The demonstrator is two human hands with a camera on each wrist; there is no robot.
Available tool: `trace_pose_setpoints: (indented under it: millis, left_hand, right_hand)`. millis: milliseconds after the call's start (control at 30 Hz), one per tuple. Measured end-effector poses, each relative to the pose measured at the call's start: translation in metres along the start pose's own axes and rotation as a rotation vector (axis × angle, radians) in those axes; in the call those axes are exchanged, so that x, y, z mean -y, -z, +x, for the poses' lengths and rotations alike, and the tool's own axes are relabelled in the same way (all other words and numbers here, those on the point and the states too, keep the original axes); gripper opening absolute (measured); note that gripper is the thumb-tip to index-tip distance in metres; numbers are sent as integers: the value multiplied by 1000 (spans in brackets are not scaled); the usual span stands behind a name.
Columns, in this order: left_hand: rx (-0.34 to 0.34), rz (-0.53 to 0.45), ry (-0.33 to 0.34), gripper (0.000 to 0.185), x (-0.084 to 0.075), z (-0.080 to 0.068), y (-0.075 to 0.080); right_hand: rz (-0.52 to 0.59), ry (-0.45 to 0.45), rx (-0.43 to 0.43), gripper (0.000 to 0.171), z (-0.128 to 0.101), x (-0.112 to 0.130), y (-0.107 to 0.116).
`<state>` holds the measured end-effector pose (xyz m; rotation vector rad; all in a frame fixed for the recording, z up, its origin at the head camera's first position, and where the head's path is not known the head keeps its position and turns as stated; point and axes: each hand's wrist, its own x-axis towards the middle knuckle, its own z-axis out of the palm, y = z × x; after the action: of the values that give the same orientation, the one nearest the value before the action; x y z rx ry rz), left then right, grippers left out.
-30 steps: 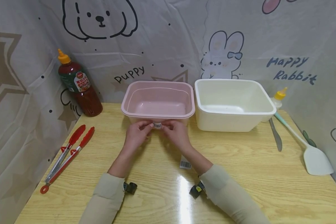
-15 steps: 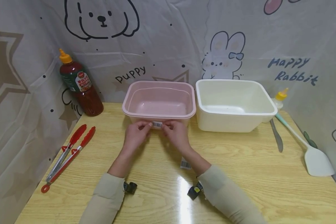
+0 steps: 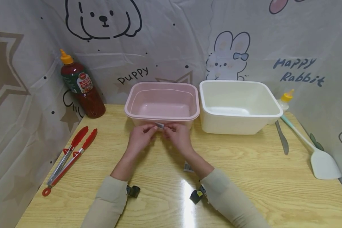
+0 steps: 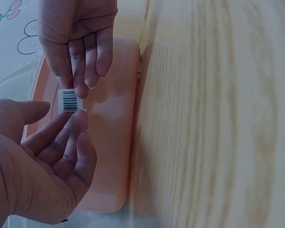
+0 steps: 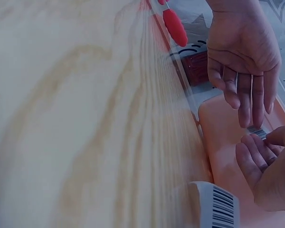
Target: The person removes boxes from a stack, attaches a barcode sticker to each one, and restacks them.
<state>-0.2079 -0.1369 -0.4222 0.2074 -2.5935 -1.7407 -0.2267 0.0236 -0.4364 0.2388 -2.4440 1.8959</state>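
A pink plastic tub stands at the back middle of the wooden table. Both hands meet at its near wall. My right hand pinches a small barcode sticker between thumb and fingers. In the left wrist view the barcode sticker hangs from the right hand against the pink tub. My left hand touches the sticker's lower edge with loosely straight fingers, thumb apart. In the right wrist view the left hand points down at the sticker.
A second barcode sticker lies on the table by my right forearm. A white tub sits right of the pink one, with a knife, a spatula and a small bottle beyond. A sauce bottle and red tongs lie left.
The sticker lay flat and wide against the tub wall; now it shows narrower and tilted between the fingertips. The hands have drawn slightly closer together.
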Motion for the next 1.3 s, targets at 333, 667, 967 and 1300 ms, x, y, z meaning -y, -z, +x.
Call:
trace_pose_setpoints:
  millis: [333, 667, 967, 1300]
  left_hand:
    - [16, -45, -8, 32, -1, 0, -2]
    - [14, -42, -13, 33, 0, 1, -2]
    - [18, -40, -4, 33, 0, -1, -1]
    - [38, -53, -34, 34, -1, -2, -3]
  right_hand:
    - [18, -27, 13, 21, 1, -1, 1]
    - [34, -35, 16, 23, 0, -1, 1]
    - [-13, 3, 14, 24, -2, -3, 2]
    - [-36, -14, 22, 27, -4, -1, 4]
